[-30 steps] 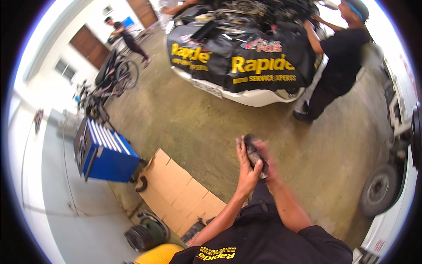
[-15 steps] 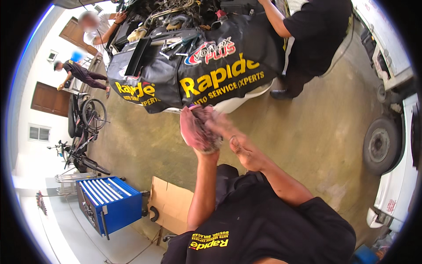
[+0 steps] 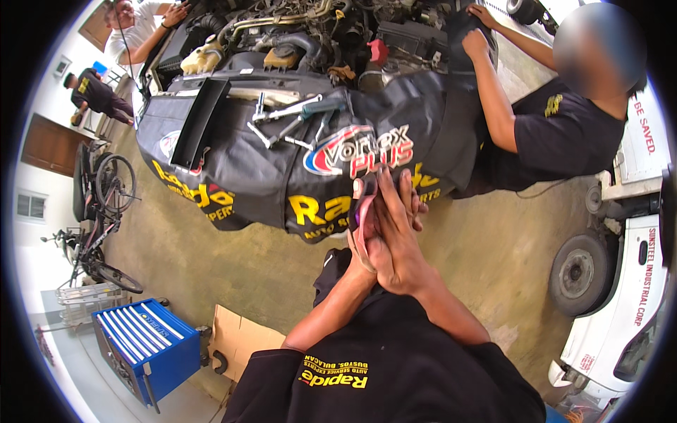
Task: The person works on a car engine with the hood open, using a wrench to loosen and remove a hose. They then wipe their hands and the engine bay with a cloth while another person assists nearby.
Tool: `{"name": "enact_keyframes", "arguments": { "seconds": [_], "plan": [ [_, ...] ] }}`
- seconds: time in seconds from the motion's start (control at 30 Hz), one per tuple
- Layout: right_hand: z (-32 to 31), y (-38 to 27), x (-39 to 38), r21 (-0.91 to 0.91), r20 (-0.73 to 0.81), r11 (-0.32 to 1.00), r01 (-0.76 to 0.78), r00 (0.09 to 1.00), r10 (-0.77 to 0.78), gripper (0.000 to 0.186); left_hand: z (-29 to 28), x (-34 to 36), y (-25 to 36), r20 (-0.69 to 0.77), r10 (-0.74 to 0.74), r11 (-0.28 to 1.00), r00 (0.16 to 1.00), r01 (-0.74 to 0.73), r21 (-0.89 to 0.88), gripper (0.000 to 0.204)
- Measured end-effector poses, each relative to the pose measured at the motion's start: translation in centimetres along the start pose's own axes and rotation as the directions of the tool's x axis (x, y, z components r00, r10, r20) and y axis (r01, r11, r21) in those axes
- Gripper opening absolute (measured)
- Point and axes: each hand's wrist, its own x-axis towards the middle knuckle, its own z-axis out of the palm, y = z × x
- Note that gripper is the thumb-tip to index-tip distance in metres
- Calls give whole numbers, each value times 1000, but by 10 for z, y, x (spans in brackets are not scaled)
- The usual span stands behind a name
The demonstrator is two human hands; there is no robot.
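Observation:
A pinkish-red cloth (image 3: pixel 365 227) with dark smudges is pressed between my two hands, above the front edge of the car. My left hand (image 3: pixel 358 262) is behind and under the cloth and holds it; most of its fingers are hidden. Against the cloth lies my right hand (image 3: pixel 400 247), its fingers stretched out flat and pointing up, with dark stains on the fingertips. Beyond my hands, a black printed cover (image 3: pixel 247 158) drapes over the car's front. Several metal ratchets and wrenches (image 3: pixel 293 120) rest on it, beside a long black plastic trim piece (image 3: pixel 199 127).
The engine bay (image 3: pixel 303 49) is open at the far side. A co-worker (image 3: pixel 564 130) leans over its right side; another person (image 3: pixel 130 35) stands far left. A blue tool cabinet (image 3: pixel 162 359) and cardboard (image 3: pixel 240 342) are lower left, a bicycle (image 3: pixel 106 218) left, a white truck (image 3: pixel 613 303) right.
My hands have moved right and come together, the right palm now flat against the cloth. My view has shifted, showing more of the engine bay. The co-worker at right now leans in with both hands.

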Motion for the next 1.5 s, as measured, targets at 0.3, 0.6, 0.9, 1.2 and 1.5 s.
{"name": "enact_keyframes", "arguments": {
  "seconds": [0.3, 0.6, 0.9, 1.2, 1.5],
  "plan": [
    [-48, 62, 66, -351, -282, 936, 9, 953, -115, 47, -14, 104, 75, 108, -100, 792, 989, 13, 611, 51],
    [-72, 156, 99, -351, 195, 923, 156, 977, -91, 60, 41, 151, 2, -377, 432, 835, 819, -204, 512, 47],
    [-133, 200, 104, -93, 84, 917, 389, 920, -382, 48, -8, 173, -10, -283, 282, 958, 917, -250, 143, 44],
    [-151, 219, 151, 360, 144, 917, 170, 961, -235, 56, 85, 217, -96, -340, 646, 763, 684, -571, 303, 65],
    [-134, 221, 163, 452, 289, 888, 89, 927, -240, 52, 41, 231, -79, -488, 515, 855, 704, -379, 355, 63]
  ]
}}
